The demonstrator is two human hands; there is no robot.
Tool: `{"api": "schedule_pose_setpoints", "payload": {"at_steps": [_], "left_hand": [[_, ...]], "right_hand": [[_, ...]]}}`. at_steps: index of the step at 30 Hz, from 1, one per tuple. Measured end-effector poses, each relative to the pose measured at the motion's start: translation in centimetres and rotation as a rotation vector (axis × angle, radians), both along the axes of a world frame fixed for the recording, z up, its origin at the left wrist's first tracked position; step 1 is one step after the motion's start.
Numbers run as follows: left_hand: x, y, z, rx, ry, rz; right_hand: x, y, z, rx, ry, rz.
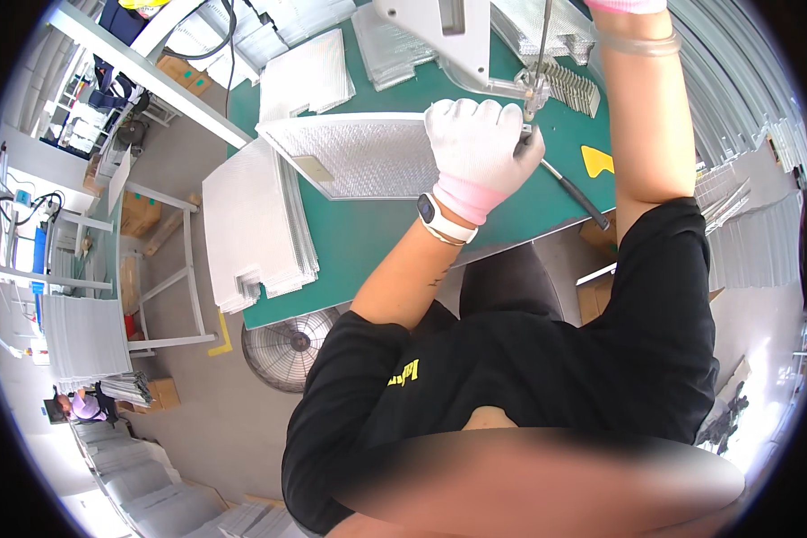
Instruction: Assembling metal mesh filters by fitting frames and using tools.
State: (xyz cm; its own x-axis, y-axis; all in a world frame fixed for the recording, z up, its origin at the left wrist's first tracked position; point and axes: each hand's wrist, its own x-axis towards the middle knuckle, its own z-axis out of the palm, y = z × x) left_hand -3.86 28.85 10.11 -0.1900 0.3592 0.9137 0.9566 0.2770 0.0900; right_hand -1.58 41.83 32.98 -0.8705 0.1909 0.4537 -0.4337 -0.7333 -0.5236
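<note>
Silver mesh filter panel [359, 154], flat on green table

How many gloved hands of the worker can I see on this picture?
1: the left hand, in a white glove, presses the framed mesh panel on the green table. The right hand is cut off at the top edge.

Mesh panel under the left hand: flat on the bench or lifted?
Flat. The mesh panel lies on the green bench, and the gloved left hand presses its right end under the press tool.
</note>
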Motion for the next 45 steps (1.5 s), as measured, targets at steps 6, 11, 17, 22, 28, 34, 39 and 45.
{"api": "schedule_pose_setpoints", "payload": {"at_steps": [6, 11, 17, 22, 28, 34, 39, 45], "left_hand": [[-0.6, 0.3, -0.3, 0.067, 0.011, -0.054], [-0.8, 0.7, -0.3, 0.077, 0.019, -0.052], [-1.3, 0.8, -0.6, 0.075, 0.032, -0.065], [-1.7, 1.5, -1.0, 0.096, 0.058, -0.057], [-1.2, 0.8, -1.3, -0.026, -0.058, -0.052], [-0.7, 0.3, -1.4, -0.01, -0.115, -0.095], [-0.5, 0.7, -0.4, 0.008, -0.001, -0.191], [-0.9, -0.2, -0.6, -0.018, -0.031, -0.163]], "right_hand": [[-0.7, 0.3, -3.3, 0.456, 0.173, -0.394], [-1.0, 0.7, -3.2, 0.425, 0.216, -0.386], [0.7, 0.0, -1.9, -0.219, -0.055, 0.3], [-0.8, 0.4, -3.2, 0.462, 0.25, -0.404], [-1.1, -1.3, -6.3, 0.37, 0.217, -0.113], [-2.8, -2.3, -6.7, 0.348, 0.429, 0.147], [-2.4, -1.8, -6.9, 0.389, 0.409, 0.213], [-3.2, -2.4, -7.4, 0.551, 0.537, 0.163]]}}
